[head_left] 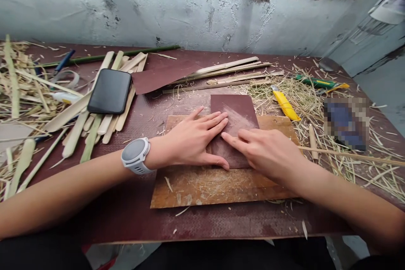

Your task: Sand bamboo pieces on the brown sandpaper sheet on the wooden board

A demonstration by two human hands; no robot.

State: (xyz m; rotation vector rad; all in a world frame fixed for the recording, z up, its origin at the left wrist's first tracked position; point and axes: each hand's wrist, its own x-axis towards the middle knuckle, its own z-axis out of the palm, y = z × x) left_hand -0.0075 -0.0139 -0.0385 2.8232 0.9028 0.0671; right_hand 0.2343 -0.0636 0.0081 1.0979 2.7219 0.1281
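My left hand (198,139), with a grey watch at the wrist, lies flat with its fingers spread. It presses on a dark red sheet of sandpaper (240,105) that has a pale dusty patch. My right hand (268,147) is closed, its index finger stretched onto the sandpaper near my left fingertips. A thin bamboo strip (351,156) runs out to the right from behind my right hand, which grips it; the gripped end is hidden. Beneath the sandpaper is a worn wooden board (196,190).
Bamboo slats (76,135) lie at left under a black phone (109,91). Behind is another sandpaper sheet (161,76). A yellow utility knife (285,103), a green cutter (316,81) and a blurred-out object (346,122) rest among shavings at right. A wall (190,12) bounds the table's back.
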